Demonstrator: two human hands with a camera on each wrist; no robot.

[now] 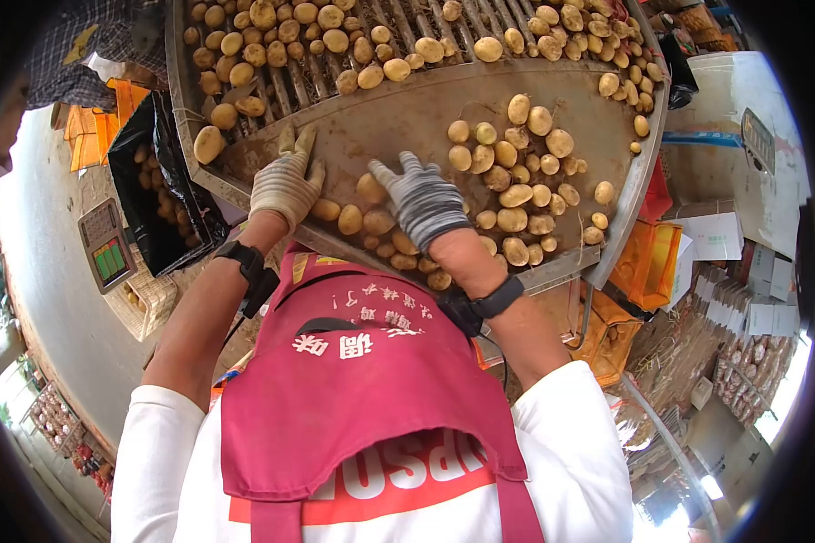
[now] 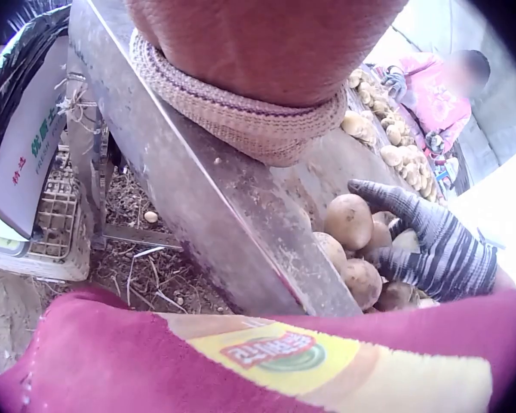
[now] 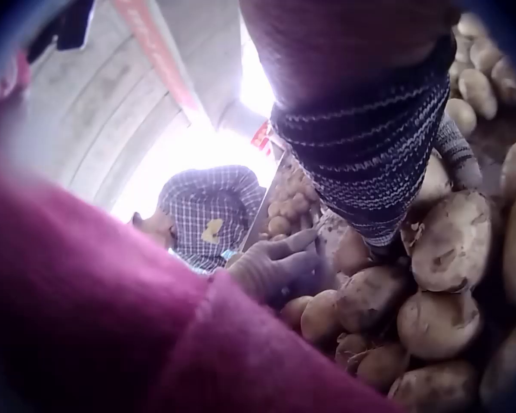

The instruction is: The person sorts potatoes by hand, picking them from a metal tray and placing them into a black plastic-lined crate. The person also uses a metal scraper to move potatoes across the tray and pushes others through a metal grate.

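In the head view the left hand [image 1: 287,184], in a pale glove, rests at the tray's [image 1: 335,145] near left edge, fingers extended, beside a few potatoes [image 1: 350,219]. The right hand [image 1: 418,201], in a grey striped glove, lies among potatoes near the middle, its fingers spread toward a potato [image 1: 369,188]. The left wrist view shows the striped right hand [image 2: 430,245] with thumb and fingers around the side of a potato cluster [image 2: 349,222]; whether it grips one is unclear. In the right wrist view the pale left hand [image 3: 275,267] lies beyond the potatoes [image 3: 439,324].
Potatoes lie on a slatted rack [image 1: 407,23] beyond the tray. A larger loose group [image 1: 516,195] is right of the right hand. A black-lined container [image 1: 158,190], a scale [image 1: 107,246] and orange bags [image 1: 647,262] stand around. Another person [image 3: 211,215] is across the tray.
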